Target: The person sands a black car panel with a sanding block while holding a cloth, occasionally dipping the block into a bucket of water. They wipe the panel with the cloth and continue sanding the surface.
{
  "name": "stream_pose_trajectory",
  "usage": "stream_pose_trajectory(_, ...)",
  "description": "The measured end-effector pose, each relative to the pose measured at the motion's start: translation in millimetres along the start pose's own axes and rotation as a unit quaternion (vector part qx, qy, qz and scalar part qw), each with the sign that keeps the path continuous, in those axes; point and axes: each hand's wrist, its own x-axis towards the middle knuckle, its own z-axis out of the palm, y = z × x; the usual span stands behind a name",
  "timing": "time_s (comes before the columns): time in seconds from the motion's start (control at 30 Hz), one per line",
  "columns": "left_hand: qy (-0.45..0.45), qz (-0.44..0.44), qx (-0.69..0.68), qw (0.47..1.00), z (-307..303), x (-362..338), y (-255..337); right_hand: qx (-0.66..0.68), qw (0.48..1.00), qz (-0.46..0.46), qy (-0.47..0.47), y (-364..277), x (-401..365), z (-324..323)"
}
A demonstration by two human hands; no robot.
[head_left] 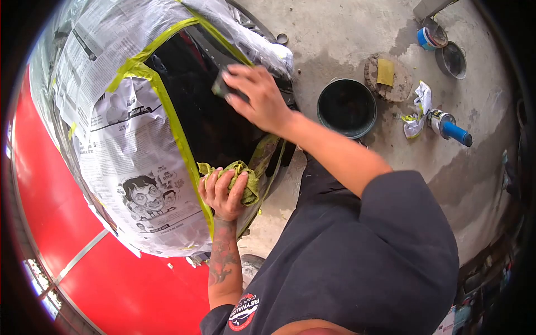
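My right hand (pixel 259 95) grips a small dark block (pixel 222 87), which lies against a glossy black car panel (pixel 192 106). Its fingers are bent over the block, partly hiding it. Lower down, my left hand (pixel 222 194) is closed around a crumpled yellow-green cloth (pixel 249 181) at the panel's lower edge. Yellow-green masking tape (pixel 172 120) borders the black area. Beyond the tape, printed newspaper (pixel 111 153) covers the neighbouring bodywork.
A dark bucket (pixel 320 114) stands on the concrete floor to the right. Near it, a yellow sponge (pixel 385 72) rests on a round slab (pixel 373 86). Farther right are crumpled paper (pixel 422 100), a blue-handled tool (pixel 456 133), a blue-and-white tub (pixel 427 39) and a dark bowl (pixel 451 60).
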Motion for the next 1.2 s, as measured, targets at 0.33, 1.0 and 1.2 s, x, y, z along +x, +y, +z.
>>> stream_pose_trajectory(0.33,0.001,0.003,-0.004,1.000,0.0,-2.0,-3.0,-0.042,0.998,0.019,-0.032,-15.8,-4.2,-4.1)
stream_pose_trajectory(1.0,0.008,-0.007,-0.011,1.000,-0.4,0.4,-1.0,-0.201,0.973,0.105,-0.033,-14.9,147.1,65.7)
stream_pose_trajectory(1.2,0.005,-0.010,-0.010,1.000,-0.7,0.5,-0.1,-0.183,0.973,0.123,-0.063,-36.3,155.8,55.2)
